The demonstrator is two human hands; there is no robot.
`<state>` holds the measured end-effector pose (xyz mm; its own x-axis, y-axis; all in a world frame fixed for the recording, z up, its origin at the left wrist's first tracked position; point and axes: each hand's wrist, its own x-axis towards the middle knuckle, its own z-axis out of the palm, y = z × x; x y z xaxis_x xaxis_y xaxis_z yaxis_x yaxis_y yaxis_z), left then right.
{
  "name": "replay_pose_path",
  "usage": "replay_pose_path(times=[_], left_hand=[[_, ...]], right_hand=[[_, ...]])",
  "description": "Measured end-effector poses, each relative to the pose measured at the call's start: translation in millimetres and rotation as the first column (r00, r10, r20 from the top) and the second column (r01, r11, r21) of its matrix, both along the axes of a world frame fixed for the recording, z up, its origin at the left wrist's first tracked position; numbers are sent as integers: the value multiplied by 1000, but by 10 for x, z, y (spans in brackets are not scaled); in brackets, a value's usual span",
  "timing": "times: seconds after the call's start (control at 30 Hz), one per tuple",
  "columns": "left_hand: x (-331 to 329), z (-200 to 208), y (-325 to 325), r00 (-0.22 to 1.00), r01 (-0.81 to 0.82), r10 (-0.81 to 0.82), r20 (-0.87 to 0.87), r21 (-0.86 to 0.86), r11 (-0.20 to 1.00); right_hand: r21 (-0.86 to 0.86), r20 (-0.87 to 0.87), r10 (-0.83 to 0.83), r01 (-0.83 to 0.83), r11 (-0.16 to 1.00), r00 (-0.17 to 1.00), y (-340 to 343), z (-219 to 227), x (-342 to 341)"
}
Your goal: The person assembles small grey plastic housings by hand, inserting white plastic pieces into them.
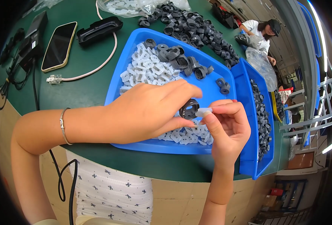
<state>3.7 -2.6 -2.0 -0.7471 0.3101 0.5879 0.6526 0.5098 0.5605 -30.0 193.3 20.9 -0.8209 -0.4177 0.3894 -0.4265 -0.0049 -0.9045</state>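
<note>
Head view: w/ my L hand clamped on the blk ring & R hand pinching the white pc beside it, I'd best hold both steady & square.

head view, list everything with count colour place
table: one, green, centre
tray: one, blue, on table
long bin: one, blue, right of tray
white pieces: many, white, in tray
ring parts: many, dark grey, in and behind tray
small parts: many, dark, in long bin
phone: one, black screen, left
holder: one, black, beside phone
cable: one, pinkish, beside phone
adapter: one, black, far left
bags: several, clear, back
co-worker: one, white top, upper right
garment: one, patterned white, bottom
bracelet: one, silver, left wrist
left hand: one, bare, holding black ring over tray
right hand: one, bare, pinching white piece over tray
</note>
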Motion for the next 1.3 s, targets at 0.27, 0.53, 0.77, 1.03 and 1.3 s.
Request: replay_pose_path(times=[0.27, 0.53, 0.77, 1.03, 1.3], left_hand=[[-5, -47, -8, 988, 25, -30, -152, -34, 999], [-32, -77, -24, 972, 33, -40, -230, -33, 999], [-25, -65, 5, 975, 162, -152, -159, 56, 985], [35, -52, 27, 955, 275, -293, 43, 233, 933], [-2, -25, -24, 975, 203, -197, -104, 47, 978]], right_hand=[[101, -118, -24, 36, 994, 993, -66, 26, 46], [62, -76, 63, -58, 996, 995, -55, -50, 53], [0, 333, 200, -213, 977, 921, -14, 67, 7], [26, 163, 384, -393, 919, 909, 80, 13, -72], [261, 192, 347, -388, 884, 918, 54, 88, -8]])
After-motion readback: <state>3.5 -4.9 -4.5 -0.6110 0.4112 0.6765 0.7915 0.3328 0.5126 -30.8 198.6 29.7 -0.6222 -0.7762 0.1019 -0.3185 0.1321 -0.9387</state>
